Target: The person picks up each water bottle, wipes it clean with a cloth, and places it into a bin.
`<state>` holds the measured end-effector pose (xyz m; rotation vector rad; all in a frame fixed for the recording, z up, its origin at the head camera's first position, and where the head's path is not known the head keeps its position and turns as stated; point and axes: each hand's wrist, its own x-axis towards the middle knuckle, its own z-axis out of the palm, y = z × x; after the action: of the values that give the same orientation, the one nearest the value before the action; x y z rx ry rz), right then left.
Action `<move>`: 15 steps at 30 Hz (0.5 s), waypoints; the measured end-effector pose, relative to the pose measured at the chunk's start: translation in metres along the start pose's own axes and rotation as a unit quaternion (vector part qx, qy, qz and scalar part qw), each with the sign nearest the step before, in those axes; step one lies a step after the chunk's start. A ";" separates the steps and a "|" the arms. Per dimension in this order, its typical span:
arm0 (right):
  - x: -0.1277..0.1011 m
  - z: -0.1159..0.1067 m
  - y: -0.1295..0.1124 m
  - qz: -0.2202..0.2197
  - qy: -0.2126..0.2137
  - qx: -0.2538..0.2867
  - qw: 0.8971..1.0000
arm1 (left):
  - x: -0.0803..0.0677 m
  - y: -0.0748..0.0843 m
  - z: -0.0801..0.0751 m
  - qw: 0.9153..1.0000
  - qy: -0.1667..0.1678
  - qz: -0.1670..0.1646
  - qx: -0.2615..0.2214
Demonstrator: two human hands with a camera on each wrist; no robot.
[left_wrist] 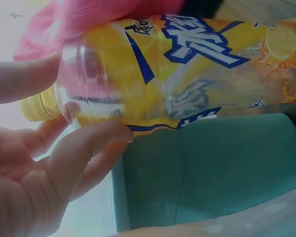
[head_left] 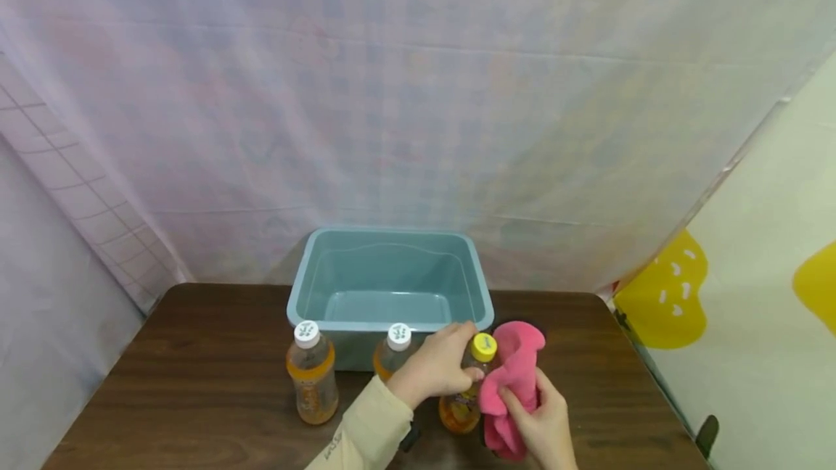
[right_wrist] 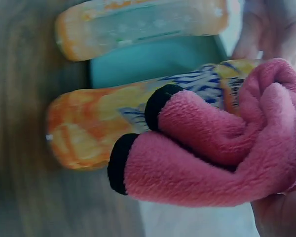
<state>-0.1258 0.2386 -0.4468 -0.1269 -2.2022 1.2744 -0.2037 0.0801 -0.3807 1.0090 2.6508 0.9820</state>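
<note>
Near the front right corner of a blue-green tub, my left hand (head_left: 440, 363) grips a clear drink bottle (head_left: 460, 413) with a yellow cap by its shoulder, just below the cap. The left wrist view shows the thumb and fingers around the yellow-and-blue label (left_wrist: 153, 74). A fuzzy pink cloth (head_left: 516, 372) with black edging is pinched in my right hand (head_left: 547, 419), bunched up against the bottle's right side. In the right wrist view the folded cloth (right_wrist: 212, 153) overlaps the bottle's label, and its black-edged ends hang toward the bottle's orange base (right_wrist: 76, 131).
Behind the hands stands the blue-green tub (head_left: 392, 326), nothing visible inside. A white-capped bottle with an orange band (head_left: 313, 383) stands at its front left; another white-capped bottle (head_left: 390, 360) is partly behind my left arm. All rest on a dark wooden table (head_left: 196, 383) before a hanging curtain (head_left: 405, 129).
</note>
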 end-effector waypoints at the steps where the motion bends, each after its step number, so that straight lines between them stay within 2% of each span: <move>1: -0.002 0.001 0.003 -0.005 -0.002 -0.005 1.000 | 0.000 0.000 0.000 1.000 -0.002 -0.002 -0.001; 9: -0.016 0.016 0.032 -0.024 -0.022 -0.031 0.999 | 0.000 0.000 -0.002 1.000 -0.006 -0.014 -0.001; 13: -0.021 0.021 0.049 -0.028 -0.065 -0.093 0.993 | -0.001 0.001 -0.001 1.000 -0.001 -0.010 -0.004; 15: -0.023 0.023 0.055 -0.010 -0.094 -0.116 0.989 | -0.001 0.001 0.000 1.000 0.002 -0.006 -0.006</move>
<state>-0.1301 0.2428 -0.5099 -0.0768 -2.5031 1.0522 -0.2023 0.0802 -0.3799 0.9879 2.6476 0.9976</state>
